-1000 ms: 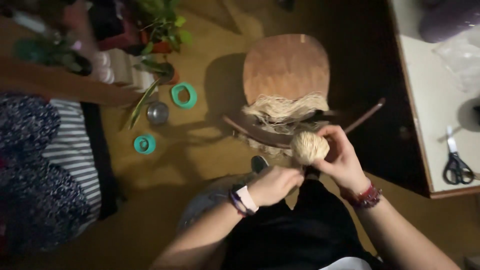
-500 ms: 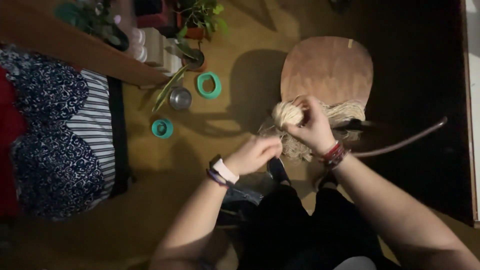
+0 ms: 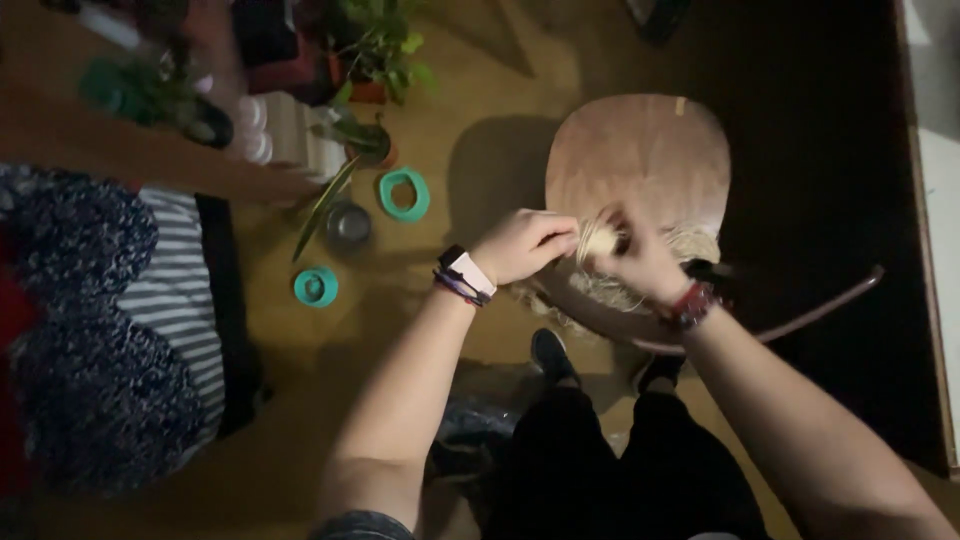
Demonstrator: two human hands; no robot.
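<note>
While both hands meet over the round brown wooden chair seat (image 3: 640,150), the right hand (image 3: 640,262) is clenched around a small pale ball of straw-coloured twine (image 3: 598,240) and the left hand (image 3: 520,243) pinches its strand beside it. Should either hold loosen, I judge the ball could roll off the seat's near edge. Open floor (image 3: 480,60) lies beyond, but teal rings (image 3: 403,194) and potted plants (image 3: 375,50) crowd the left.

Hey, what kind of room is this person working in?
Most likely a room in a home, dimly lit. There are potted plants on the wooden floor, patterned and striped bedding at the left, and a wooden chair that both hands are wrapping with pale twine.
</note>
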